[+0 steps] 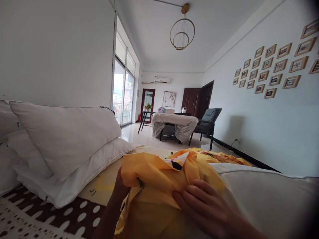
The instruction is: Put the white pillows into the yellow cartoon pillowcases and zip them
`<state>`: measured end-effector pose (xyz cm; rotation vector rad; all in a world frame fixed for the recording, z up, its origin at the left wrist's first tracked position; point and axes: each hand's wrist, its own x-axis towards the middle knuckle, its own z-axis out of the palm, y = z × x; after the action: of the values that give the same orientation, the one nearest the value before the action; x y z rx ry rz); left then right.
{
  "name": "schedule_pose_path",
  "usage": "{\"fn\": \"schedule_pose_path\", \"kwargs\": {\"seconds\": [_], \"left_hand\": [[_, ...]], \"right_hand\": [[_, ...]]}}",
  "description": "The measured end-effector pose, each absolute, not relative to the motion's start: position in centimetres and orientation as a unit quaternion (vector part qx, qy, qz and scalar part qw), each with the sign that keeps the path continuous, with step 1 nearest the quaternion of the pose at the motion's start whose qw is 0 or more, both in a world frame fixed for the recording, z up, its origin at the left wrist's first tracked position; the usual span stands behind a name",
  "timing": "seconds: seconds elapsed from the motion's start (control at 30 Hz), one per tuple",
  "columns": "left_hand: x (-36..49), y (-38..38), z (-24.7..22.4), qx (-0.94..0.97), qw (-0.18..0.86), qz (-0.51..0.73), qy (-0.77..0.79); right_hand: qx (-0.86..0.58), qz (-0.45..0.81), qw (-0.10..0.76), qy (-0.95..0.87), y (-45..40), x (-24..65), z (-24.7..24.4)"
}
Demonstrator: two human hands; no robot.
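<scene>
A yellow pillowcase (154, 199) with small dark and white printed patches is bunched up in front of me. My right hand (204, 205) lies on its right side, fingers bent and gripping the cloth. On the left, my left hand (121, 182) reaches up against the pillowcase, and folds of fabric cover its fingers. A white pillow (269, 192) lies to the right, partly behind my right forearm. More yellow cloth (224, 157) is heaped just beyond the pillowcase.
White pillows (67, 132) are piled on the left, over a pale yellow printed sheet (104, 184) and a brown-and-white spotted cover (82, 210). Farther off stand a cloth-draped table (171, 119), a black chair (209, 122) and a small side table (147, 113) with a plant.
</scene>
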<state>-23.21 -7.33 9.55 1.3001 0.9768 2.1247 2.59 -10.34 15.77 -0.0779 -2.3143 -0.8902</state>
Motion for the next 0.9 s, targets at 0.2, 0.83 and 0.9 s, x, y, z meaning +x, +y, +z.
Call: {"fn": "schedule_pose_path", "kwargs": {"seconds": [0.2,0.83,0.9], "left_hand": [[-23.6,-8.6,9.6,0.538,0.207,0.736,0.356],[-22.6,-9.8,11.1,0.688,0.189,0.474,0.516],[-22.9,-9.4,11.1,0.704,0.199,0.450,0.512]], "right_hand": [[-0.075,-0.204,0.351,-0.911,-10.3,1.6,16.3],[-0.254,-0.233,0.293,-0.892,-4.7,0.0,19.6],[-0.250,-0.238,0.292,-0.892,-4.3,0.3,19.9]]}}
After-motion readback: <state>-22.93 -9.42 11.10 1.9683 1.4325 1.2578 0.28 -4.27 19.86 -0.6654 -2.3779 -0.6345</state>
